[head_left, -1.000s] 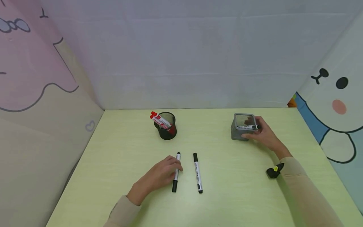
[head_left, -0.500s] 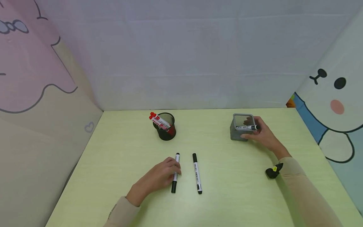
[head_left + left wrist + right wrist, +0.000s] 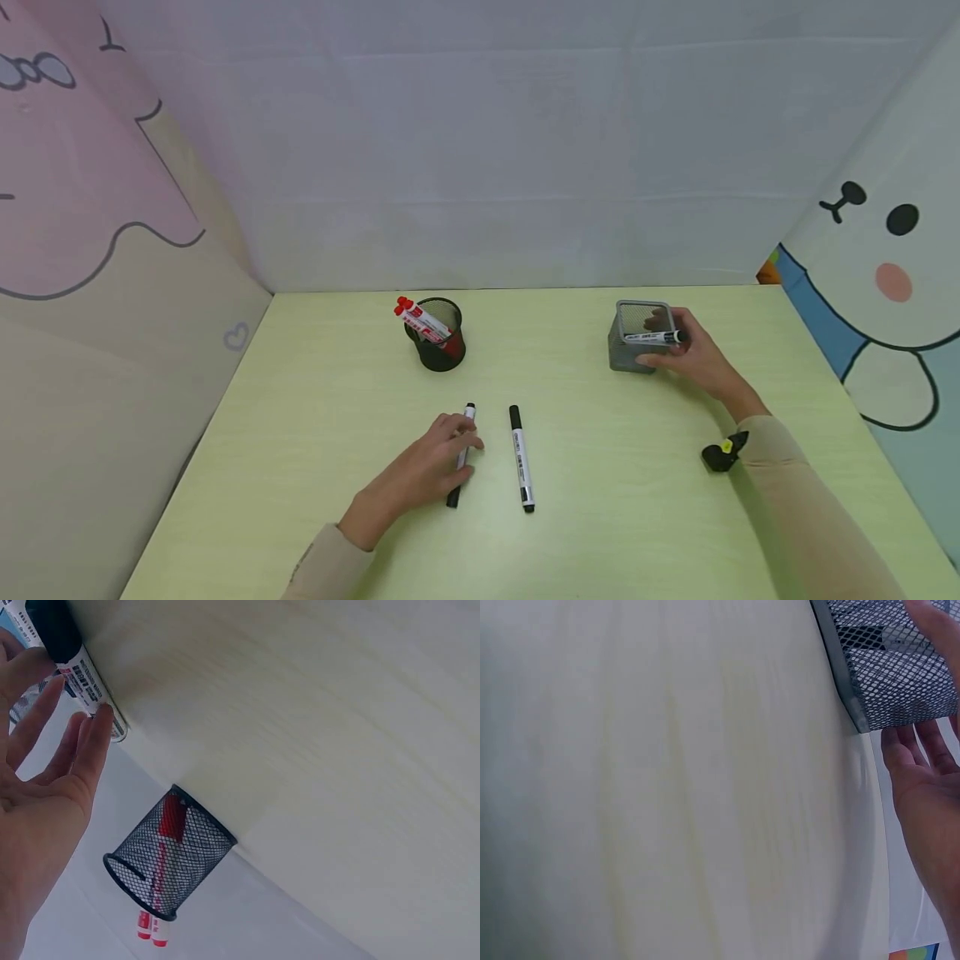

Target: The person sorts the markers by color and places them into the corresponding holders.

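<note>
In the head view my left hand is over a white marker with a black cap, lying on the table. Its fingers are loosely spread, and in the left wrist view the fingertips reach along the side of that marker. Another black-capped marker lies to the right of it. My right hand holds a square grey mesh pen holder at its right side, thumb in front and fingers behind. A black-and-white marker leans inside this holder. The right wrist view shows the mesh wall between thumb and fingers.
A round black mesh pen cup with several red-capped markers stands at the back, left of the square holder. The pale table meets a light curtain behind. A black strap end hangs by the right sleeve.
My left hand's fingers have spread apart over the marker, whose lower end has swung slightly left. The right hand and the square pen holder stay in place.
</note>
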A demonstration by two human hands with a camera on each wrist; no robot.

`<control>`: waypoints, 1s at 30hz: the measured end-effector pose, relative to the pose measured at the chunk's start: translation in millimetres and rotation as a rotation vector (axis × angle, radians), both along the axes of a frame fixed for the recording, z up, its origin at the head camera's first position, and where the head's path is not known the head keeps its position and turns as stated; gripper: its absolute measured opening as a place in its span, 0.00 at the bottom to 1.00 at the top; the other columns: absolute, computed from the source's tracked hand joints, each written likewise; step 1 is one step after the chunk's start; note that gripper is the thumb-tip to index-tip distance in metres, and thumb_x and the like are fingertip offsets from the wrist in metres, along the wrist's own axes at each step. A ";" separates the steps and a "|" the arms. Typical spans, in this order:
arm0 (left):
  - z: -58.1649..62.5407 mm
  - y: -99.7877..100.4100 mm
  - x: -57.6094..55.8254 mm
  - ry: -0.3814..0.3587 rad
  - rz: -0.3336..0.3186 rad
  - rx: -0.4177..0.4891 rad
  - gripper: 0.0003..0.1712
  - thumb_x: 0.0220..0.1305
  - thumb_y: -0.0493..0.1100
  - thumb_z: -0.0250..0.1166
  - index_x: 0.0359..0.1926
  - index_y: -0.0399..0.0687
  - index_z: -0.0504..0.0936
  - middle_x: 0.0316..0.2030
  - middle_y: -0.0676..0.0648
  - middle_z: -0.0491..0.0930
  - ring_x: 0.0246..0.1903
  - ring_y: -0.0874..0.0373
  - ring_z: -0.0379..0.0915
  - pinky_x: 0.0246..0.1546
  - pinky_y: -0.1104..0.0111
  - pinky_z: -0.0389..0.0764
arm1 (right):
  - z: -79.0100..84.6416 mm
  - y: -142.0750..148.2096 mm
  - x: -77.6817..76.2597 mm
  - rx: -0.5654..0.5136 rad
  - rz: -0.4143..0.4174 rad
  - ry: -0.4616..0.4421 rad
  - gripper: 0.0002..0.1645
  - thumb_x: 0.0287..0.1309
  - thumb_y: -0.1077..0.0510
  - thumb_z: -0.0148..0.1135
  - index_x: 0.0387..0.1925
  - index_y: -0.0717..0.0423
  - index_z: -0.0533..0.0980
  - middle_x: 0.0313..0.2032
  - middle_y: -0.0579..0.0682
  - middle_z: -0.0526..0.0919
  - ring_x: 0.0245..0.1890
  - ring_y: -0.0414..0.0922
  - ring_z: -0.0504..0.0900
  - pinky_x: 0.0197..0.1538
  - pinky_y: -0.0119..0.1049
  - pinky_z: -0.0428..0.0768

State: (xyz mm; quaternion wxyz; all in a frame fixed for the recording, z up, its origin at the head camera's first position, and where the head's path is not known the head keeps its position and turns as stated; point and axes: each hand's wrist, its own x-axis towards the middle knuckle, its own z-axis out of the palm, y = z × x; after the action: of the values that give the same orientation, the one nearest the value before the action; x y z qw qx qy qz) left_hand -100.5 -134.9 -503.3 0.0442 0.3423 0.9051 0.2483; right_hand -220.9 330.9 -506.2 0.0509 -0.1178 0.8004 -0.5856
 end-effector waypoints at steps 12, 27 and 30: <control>-6.8 3.4 1.4 0.081 0.085 0.042 0.25 0.60 0.30 0.73 0.58 0.40 0.80 0.53 0.41 0.76 0.45 0.54 0.76 0.45 0.63 0.84 | -1.3 1.5 -0.6 0.007 0.004 -0.008 0.43 0.61 0.68 0.72 0.70 0.59 0.57 0.66 0.62 0.67 0.52 0.34 0.79 0.46 0.25 0.81; -5.5 7.6 -3.6 0.178 0.117 0.061 0.30 0.58 0.28 0.73 0.62 0.35 0.78 0.46 0.43 0.81 0.43 0.54 0.76 0.45 0.63 0.84 | -5.2 3.3 -1.6 0.004 0.010 0.001 0.43 0.61 0.67 0.71 0.71 0.58 0.57 0.66 0.61 0.67 0.54 0.34 0.77 0.49 0.23 0.79; -4.4 9.3 -4.9 0.183 0.125 0.062 0.26 0.57 0.28 0.73 0.58 0.33 0.80 0.46 0.42 0.81 0.42 0.53 0.76 0.44 0.63 0.84 | -5.7 3.6 -1.8 0.007 0.007 -0.002 0.43 0.61 0.67 0.72 0.71 0.57 0.58 0.66 0.59 0.68 0.54 0.34 0.77 0.48 0.23 0.80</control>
State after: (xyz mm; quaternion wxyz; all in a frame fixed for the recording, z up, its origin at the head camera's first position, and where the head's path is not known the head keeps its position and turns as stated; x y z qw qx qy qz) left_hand -105.5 -125.6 -507.7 -0.0650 0.3079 0.9168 0.2461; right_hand -222.7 334.4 -511.9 0.0539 -0.1200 0.8018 -0.5829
